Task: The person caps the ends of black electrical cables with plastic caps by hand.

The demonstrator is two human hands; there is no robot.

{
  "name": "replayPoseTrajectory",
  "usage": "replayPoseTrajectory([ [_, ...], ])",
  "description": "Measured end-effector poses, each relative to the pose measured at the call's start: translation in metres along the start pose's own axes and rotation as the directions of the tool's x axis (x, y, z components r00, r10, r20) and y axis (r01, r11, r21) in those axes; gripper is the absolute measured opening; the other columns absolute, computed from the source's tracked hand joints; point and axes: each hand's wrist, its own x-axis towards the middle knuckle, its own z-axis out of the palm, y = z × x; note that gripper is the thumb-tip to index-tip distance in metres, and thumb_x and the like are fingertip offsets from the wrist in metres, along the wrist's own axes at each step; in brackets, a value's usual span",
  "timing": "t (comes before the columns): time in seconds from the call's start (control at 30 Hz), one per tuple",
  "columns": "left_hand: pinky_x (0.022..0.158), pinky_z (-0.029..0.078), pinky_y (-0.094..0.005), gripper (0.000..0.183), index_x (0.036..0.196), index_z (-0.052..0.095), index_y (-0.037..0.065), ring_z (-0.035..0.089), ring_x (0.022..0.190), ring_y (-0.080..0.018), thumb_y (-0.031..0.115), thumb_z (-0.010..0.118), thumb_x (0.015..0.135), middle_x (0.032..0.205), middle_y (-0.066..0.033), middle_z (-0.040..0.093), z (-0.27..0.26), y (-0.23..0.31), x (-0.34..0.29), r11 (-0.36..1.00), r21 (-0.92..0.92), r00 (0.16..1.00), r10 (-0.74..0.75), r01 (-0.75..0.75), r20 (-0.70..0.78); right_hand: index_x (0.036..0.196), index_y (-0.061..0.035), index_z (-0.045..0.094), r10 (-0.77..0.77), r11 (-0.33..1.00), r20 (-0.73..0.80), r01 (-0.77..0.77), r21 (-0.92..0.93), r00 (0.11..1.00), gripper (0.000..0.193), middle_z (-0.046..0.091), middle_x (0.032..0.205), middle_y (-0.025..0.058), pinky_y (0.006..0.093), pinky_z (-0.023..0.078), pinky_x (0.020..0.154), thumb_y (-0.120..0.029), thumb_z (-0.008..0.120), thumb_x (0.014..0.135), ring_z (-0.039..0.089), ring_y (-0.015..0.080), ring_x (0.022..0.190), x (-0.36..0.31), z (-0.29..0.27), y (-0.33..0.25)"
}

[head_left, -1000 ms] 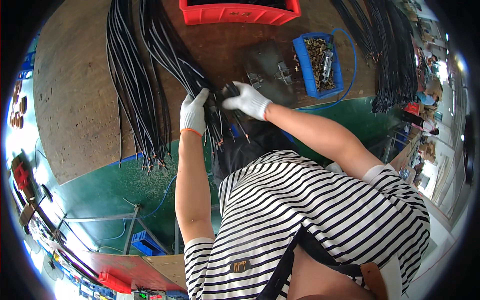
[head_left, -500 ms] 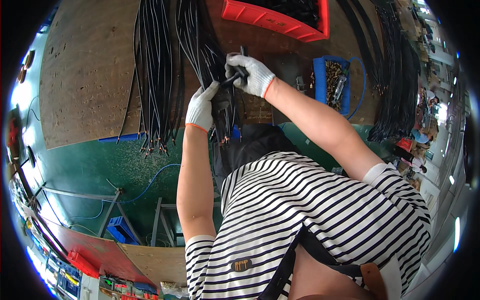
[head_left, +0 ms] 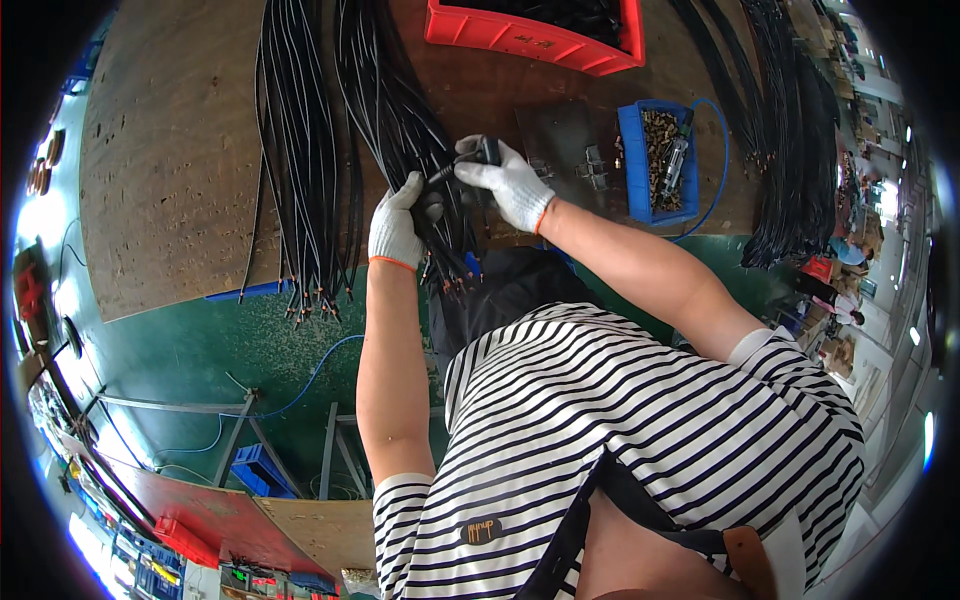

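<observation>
Both my hands wear white knit gloves with orange cuffs, over the near edge of a wooden table. My left hand (head_left: 397, 228) is closed, pinching a black cable (head_left: 437, 180) whose end points up and right. Just to its right, my right hand (head_left: 512, 187) has fingers curled round a short black tubular piece (head_left: 491, 151), which stands upright between thumb and fingers. A small gap appears between this piece and the cable end. Behind and below the hands lies a bundle of black cables (head_left: 385, 100), with copper-coloured ends hanging over the table's edge.
A second cable bundle (head_left: 300, 150) lies left. At the back stands a red bin (head_left: 535, 40) of black parts. Right of my hands, a blue bin (head_left: 634, 165) holds small brass-coloured fittings and a metal tool (head_left: 676, 160) with a blue hose. More black cables (head_left: 795, 150) hang farther right.
My right hand has shifted slightly down and right, away from the left, with the black piece still in it. The whole view has also shifted slightly.
</observation>
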Motion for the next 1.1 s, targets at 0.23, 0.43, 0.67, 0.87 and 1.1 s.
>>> replayPoseTrajectory([
  [0.23,0.058,0.056,-0.0235,0.023,0.118,0.069,0.004,0.067,0.073,-0.0149,0.025,0.061,0.112,0.096,-0.0056,0.073,0.007,0.001,0.003,0.991,-0.101,0.99,-0.08,0.092,0.117,0.135,-0.0049,0.062,-0.196,0.98,0.138,0.191,0.049,0.971,0.043,0.069,0.122,0.0049,0.0329,0.055,0.104,-0.005,0.079,0.096,0.067,0.0149,0.115,-0.003,0.015,0.001],
  [0.43,0.059,0.058,-0.0274,0.026,0.117,0.068,0.007,0.069,0.072,-0.0167,0.03,0.057,0.114,0.098,-0.006,0.073,-0.001,-0.006,0.01,0.981,-0.175,0.989,-0.065,0.087,0.131,0.121,-0.0059,0.069,-0.268,0.813,0.214,0.34,-0.472,0.939,0.037,0.073,0.115,0.0048,0.0315,0.053,0.101,-0.013,0.086,0.09,0.067,0.014,0.112,0.001,0.031,-0.007],
  [0.67,0.072,0.065,-0.0362,0.02,0.118,0.071,0.002,0.074,0.078,-0.0237,0.013,0.061,0.105,0.098,-0.0122,0.076,0.015,-0.004,-0.004,0.996,0.051,0.996,-0.071,0.073,-0.046,0.115,-0.0036,0.07,-0.208,0.945,0.048,0.213,-0.247,0.977,0.032,0.072,0.103,0.0015,0.0297,0.054,0.089,-0.014,0.086,0.089,0.066,0.0111,0.095,-0.002,-0.012,-0.002],
  [0.87,0.06,0.056,-0.0309,0.015,0.113,0.071,0.005,0.067,0.072,-0.0171,0.012,0.072,0.1,0.092,-0.0064,0.074,0.018,0.003,-0.01,0.957,0.288,1.0,-0.021,0.026,-0.019,0.113,-0.0046,0.07,-0.037,0.917,0.099,0.073,-0.393,0.994,0.032,0.069,0.1,0.0002,0.0303,0.052,0.089,-0.015,0.086,0.087,0.064,0.011,0.095,-0.056,-0.07,0.002],
  [1.1,0.06,0.056,-0.0273,0.007,0.105,0.07,0.007,0.063,0.069,-0.0155,0.013,0.068,0.104,0.085,-0.0038,0.069,0.027,-0.015,-0.003,0.996,0.087,0.999,0.029,-0.032,0.036,0.115,-0.0047,0.068,0.052,0.743,0.248,0.128,-0.657,0.967,0.038,0.07,0.101,0.0049,0.0323,0.053,0.092,-0.022,0.085,0.086,0.065,0.0151,0.097,-0.1,-0.103,0.006],
])
